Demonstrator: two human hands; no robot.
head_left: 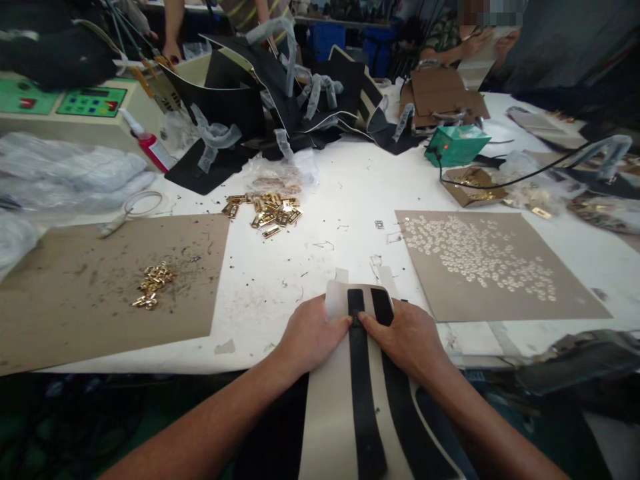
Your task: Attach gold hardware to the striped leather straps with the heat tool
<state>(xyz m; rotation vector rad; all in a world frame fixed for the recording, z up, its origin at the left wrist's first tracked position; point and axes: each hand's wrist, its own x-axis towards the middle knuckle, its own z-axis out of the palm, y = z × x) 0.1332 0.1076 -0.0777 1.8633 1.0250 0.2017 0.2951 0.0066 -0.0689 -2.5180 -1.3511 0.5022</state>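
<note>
A long beige panel [330, 413] with two black stripes runs from the bottom edge of the view up to the table's front edge, its far end curled upward. My left hand [313, 333] grips the panel's left side, thumb pressed on the nearer black stripe [363, 387]. On the right side my right hand [407, 333] holds the same panel, its thumb beside the left thumb on that stripe. A small dark spot shows between the thumb tips; its detail is too small to tell. The fingers of both hands are mostly hidden behind the panel.
Gold buckles [273, 212] lie beyond my hands. Small gold parts [155, 283] rest on the left board [200, 320], pale rings [470, 250] on the right board [565, 310]. Farther back are black panels [225, 107], a green box [457, 145] with a cable, a red bottle [155, 152] and two people.
</note>
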